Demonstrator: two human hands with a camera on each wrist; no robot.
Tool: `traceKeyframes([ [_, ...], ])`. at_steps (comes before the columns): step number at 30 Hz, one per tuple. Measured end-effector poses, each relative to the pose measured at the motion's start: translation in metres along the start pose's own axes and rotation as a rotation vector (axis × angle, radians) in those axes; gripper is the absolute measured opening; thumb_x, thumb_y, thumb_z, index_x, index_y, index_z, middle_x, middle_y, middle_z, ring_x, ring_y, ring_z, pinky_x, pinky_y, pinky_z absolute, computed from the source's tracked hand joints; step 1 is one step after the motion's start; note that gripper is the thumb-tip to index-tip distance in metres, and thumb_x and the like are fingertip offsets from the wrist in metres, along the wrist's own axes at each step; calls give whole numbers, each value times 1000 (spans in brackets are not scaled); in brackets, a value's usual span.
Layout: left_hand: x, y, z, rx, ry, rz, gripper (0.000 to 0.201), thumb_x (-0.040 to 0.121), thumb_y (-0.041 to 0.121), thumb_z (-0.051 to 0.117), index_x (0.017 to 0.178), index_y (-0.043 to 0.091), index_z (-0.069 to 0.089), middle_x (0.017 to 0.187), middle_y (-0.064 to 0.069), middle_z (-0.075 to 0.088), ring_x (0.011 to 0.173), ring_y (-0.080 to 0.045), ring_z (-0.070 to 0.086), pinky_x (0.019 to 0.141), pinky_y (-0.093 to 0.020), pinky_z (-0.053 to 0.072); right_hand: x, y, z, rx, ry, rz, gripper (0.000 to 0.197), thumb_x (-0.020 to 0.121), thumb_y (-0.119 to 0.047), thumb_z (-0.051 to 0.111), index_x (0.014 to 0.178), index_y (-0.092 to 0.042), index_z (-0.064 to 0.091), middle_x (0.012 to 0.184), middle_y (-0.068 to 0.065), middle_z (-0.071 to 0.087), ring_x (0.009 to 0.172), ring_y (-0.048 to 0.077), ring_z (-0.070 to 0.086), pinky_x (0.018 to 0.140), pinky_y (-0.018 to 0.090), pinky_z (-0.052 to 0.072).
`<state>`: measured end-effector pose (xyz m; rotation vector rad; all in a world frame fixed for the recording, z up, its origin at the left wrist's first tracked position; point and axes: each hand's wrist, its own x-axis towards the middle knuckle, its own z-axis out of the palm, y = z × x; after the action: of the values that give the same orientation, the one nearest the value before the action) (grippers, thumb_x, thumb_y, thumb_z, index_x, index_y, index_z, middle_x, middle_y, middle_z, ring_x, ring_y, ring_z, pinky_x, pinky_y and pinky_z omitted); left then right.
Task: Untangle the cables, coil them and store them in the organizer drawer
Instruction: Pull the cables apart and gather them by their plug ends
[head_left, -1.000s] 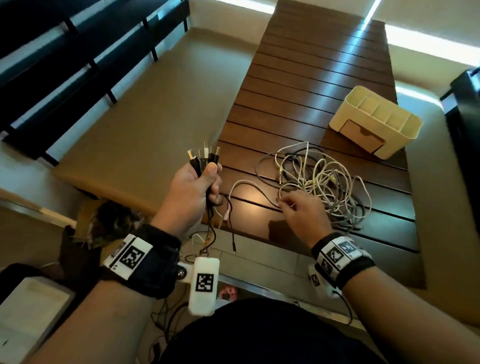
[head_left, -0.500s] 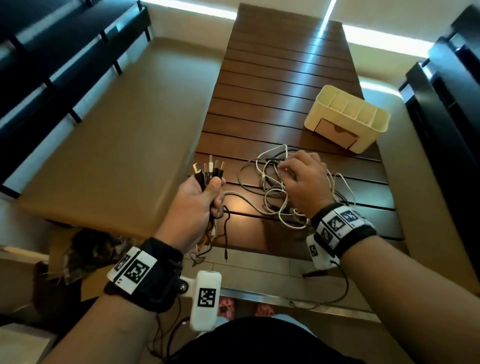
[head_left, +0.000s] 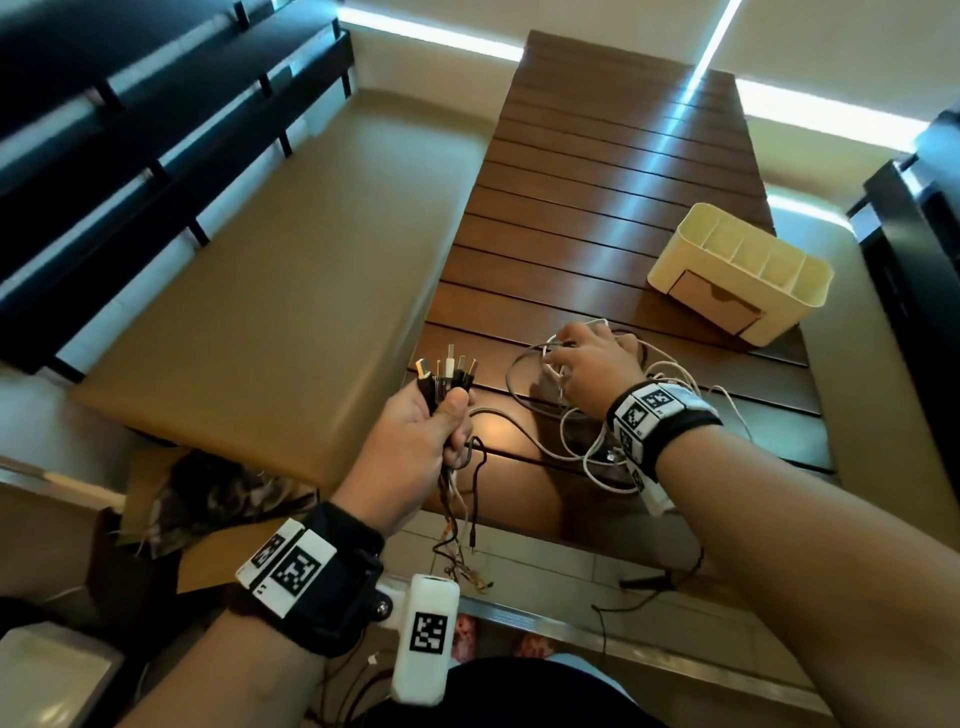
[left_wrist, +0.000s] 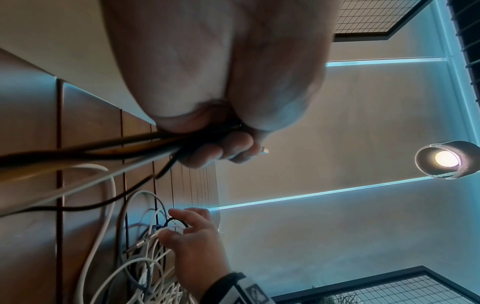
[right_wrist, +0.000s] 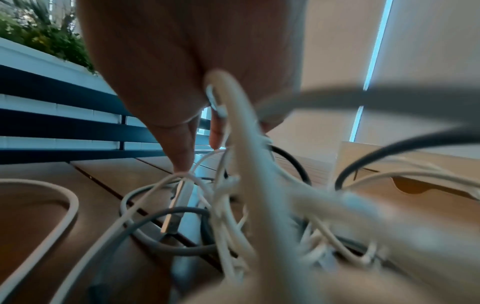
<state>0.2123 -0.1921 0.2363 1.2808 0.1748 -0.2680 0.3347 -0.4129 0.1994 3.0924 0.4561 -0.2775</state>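
Note:
My left hand (head_left: 447, 415) grips a bundle of cable plug ends (head_left: 448, 373) upright, just off the table's near left corner; their leads hang below my fist. In the left wrist view my curled fingers (left_wrist: 228, 148) wrap dark and white cables (left_wrist: 103, 156). My right hand (head_left: 566, 358) reaches into the tangle of white and grey cables (head_left: 582, 447) on the slatted wooden table (head_left: 597, 218). Its thumb and fingers (left_wrist: 176, 226) pinch a white cable in the pile (right_wrist: 233, 216). The cream organizer (head_left: 737, 260) stands at the right, its drawer (head_left: 714, 301) closed.
A padded brown bench (head_left: 270, 291) runs along the table's left side. A black shelf unit (head_left: 924, 270) stands at the far right. Loose cable ends (head_left: 457, 525) dangle past the table's near edge over the tiled floor.
My right hand has moved from the near side of the tangle to its far side. The left hand keeps hold of the plug bundle.

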Motion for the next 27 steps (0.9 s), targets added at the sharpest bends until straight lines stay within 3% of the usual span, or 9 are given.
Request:
traceKeyframes([
  [3, 4, 0, 1, 19, 5, -10, 16, 106, 16, 42, 101, 8, 55, 58, 5, 49, 50, -7, 41, 53, -23, 41, 4, -1, 1, -137, -40, -51, 33, 91, -31, 60, 123, -40, 61, 136, -10, 47, 128, 24, 34, 97, 47, 30],
  [6, 9, 1, 3, 28, 9, -10, 16, 105, 17, 43, 102, 7, 55, 59, 5, 49, 50, -6, 42, 54, -24, 39, 6, -1, 1, -200, -34, -58, 20, 91, -35, 61, 111, -35, 65, 125, -13, 55, 120, 22, 38, 86, 40, 25],
  [10, 15, 2, 6, 9, 25, 6, 16, 105, 17, 44, 103, 6, 55, 59, 4, 48, 51, -7, 41, 53, -24, 40, 4, 2, -7, -24, 197, -44, 15, 92, -31, 61, 105, -31, 69, 111, -10, 60, 106, 16, 40, 73, 29, 8],
  [12, 18, 3, 9, -11, 46, 22, 16, 105, 17, 44, 104, 5, 55, 61, 2, 48, 52, -7, 43, 53, -23, 42, -1, 4, -18, 237, 385, 0, 12, 93, -29, 63, 100, -26, 72, 99, -9, 62, 97, 13, 40, 81, 25, 19],
  [14, 20, 7, 14, -27, 61, 39, 16, 105, 16, 44, 104, 5, 56, 63, 1, 48, 52, -7, 44, 51, -21, 43, -11, 4, -31, 480, 485, 85, 6, 92, -29, 66, 93, -28, 72, 89, -15, 60, 92, 10, 46, 88, 33, 37],
  [17, 25, 16, 23, -48, 59, 65, 18, 105, 14, 44, 108, 5, 59, 65, 0, 50, 55, -8, 46, 54, -21, 42, -29, 2, -50, 861, 493, 205, 10, 90, -25, 70, 82, -31, 69, 78, -13, 68, 78, 7, 62, 77, 29, 51],
  [20, 29, 27, 38, -42, 33, 84, 21, 105, 13, 45, 116, 5, 60, 67, 1, 52, 59, -9, 47, 58, -23, 43, -50, 3, -71, 1061, 516, 203, 9, 90, -22, 71, 83, -27, 69, 77, -7, 69, 69, 5, 63, 67, 25, 54],
  [22, 32, 32, 46, -56, 22, 83, 19, 104, 14, 45, 112, 5, 60, 68, 2, 52, 60, -9, 47, 60, -24, 43, -58, -1, -78, 1143, 512, 190, 6, 90, -21, 71, 85, -23, 69, 77, -4, 68, 66, 4, 61, 63, 22, 51],
  [27, 31, 42, 82, -9, 51, 142, 15, 104, 11, 45, 102, 8, 60, 71, 1, 64, 65, -13, 60, 63, -27, 51, -86, -10, -87, 1361, 480, 114, 13, 89, -13, 73, 98, -20, 68, 82, 3, 73, 71, 13, 68, 68, 27, 57],
])
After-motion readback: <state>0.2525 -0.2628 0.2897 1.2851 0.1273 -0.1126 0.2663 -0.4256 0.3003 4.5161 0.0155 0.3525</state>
